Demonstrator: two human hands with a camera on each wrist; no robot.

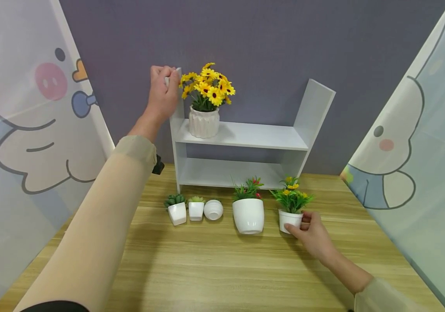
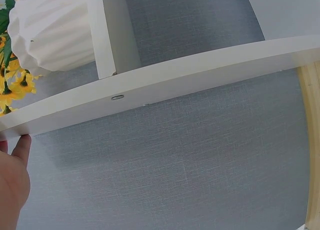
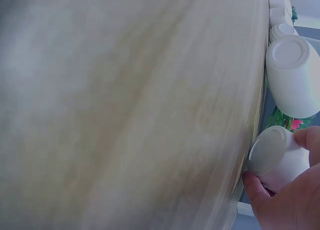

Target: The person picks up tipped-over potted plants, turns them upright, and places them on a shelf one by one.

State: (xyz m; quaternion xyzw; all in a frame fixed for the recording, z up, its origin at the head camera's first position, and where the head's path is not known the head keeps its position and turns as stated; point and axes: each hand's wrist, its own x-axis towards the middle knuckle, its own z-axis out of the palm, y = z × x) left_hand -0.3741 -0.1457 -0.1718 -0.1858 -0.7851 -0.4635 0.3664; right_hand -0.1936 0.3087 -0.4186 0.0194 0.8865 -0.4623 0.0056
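Observation:
My left hand (image 1: 162, 93) grips the upper end of the left side panel of a white two-tier shelf (image 1: 261, 136). In the left wrist view, fingers (image 2: 21, 149) touch the panel's edge. At the right, my right hand (image 1: 316, 236) holds a small white pot with a yellow-flowered plant (image 1: 289, 219) between thumb and fingers. The right wrist view shows this pot (image 3: 285, 162) tilted, its base toward the camera. On the upper shelf, close to my left hand, stands a ribbed white pot (image 1: 204, 123) of yellow daisies (image 1: 211, 89).
In front of the shelf, a larger white pot (image 1: 248, 216) with red-flowered greenery lies tipped back on the wooden table (image 1: 214, 268). Left of it are three small white succulent pots (image 1: 196, 211). A grey wall (image 1: 253, 52) stands behind, with cartoon-printed curtains (image 1: 394, 143) on both sides.

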